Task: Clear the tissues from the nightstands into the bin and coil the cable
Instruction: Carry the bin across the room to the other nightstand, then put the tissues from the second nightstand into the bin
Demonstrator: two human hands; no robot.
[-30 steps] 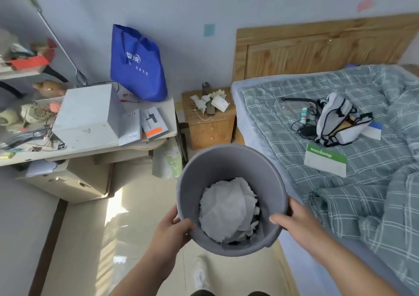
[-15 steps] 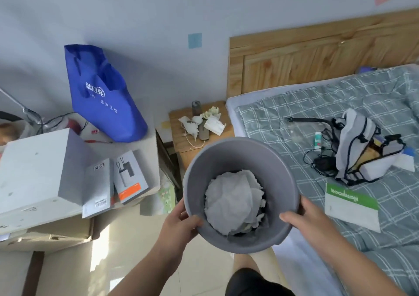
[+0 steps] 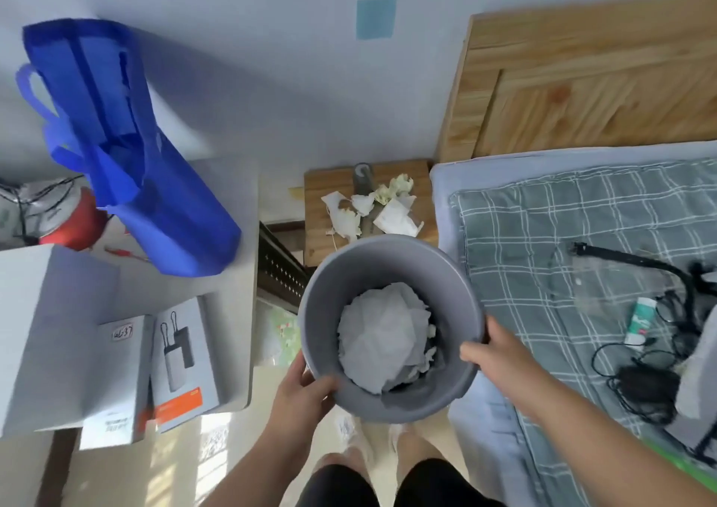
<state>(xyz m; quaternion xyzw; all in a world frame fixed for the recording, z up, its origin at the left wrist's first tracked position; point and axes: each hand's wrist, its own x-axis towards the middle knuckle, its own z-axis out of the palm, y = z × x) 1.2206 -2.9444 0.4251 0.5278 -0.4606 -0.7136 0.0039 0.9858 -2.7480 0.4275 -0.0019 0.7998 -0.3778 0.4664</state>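
I hold a round grey bin (image 3: 322, 312) in front of me with both hands. My left hand (image 3: 302, 390) grips its near-left rim and my right hand (image 3: 492, 351) grips its right rim. Crumpled white tissue (image 3: 384, 332) lies inside the bin. Just beyond the bin stands a small wooden nightstand (image 3: 318, 192) with several crumpled tissues (image 3: 372, 207) and a grey object on top. A thin cable (image 3: 334, 240) hangs at the nightstand's front edge, mostly hidden by the bin.
A white desk (image 3: 236, 203) on the left carries a blue bag (image 3: 128, 149), a white box and two product boxes (image 3: 182, 355). On the right is a bed with a plaid cover (image 3: 543, 258), black cables (image 3: 640, 367) and a wooden headboard (image 3: 582, 79). Pale floor lies below.
I have walked closer to the nightstand with the bin held in both hands. The nightstand now sits directly beyond the bin's far rim, and the view tilts further down.
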